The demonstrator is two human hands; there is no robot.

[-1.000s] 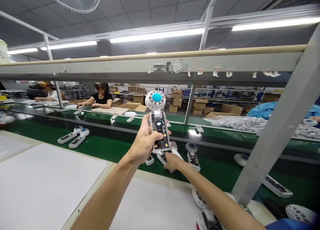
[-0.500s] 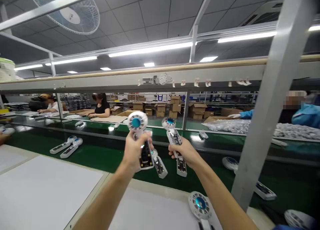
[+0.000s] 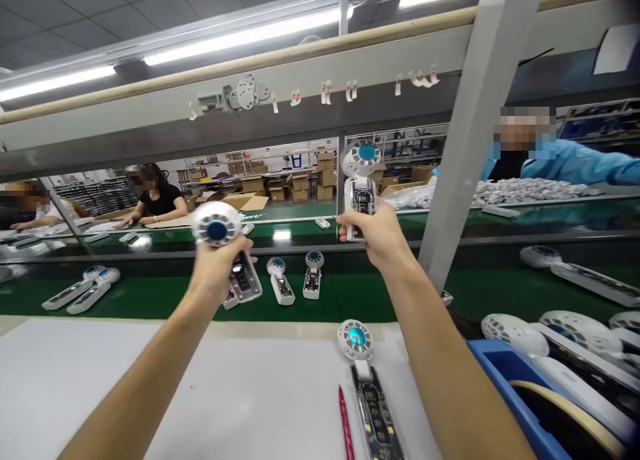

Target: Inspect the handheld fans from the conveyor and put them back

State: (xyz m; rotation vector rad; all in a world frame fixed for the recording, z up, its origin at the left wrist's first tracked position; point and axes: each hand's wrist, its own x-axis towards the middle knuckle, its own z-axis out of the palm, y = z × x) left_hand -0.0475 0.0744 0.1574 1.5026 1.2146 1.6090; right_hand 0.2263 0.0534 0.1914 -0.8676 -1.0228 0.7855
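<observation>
My left hand is closed round a white handheld fan with a blue hub, tilted toward the left over the green conveyor belt. My right hand grips a second handheld fan upright, its round head raised above the belt. A third fan lies flat on the white table between my arms, beside a red pen. Two more fans rest on the belt just beyond my hands.
A pair of fans lies on the belt at left. A blue bin with several fans stands at right, behind a slanted grey post. People work across the line; a person in blue is at right.
My hands have drawn apart, the right fan rising upright and the left one tipping left. The view has dropped and swung right, showing the table fan, red pen and blue bin.
</observation>
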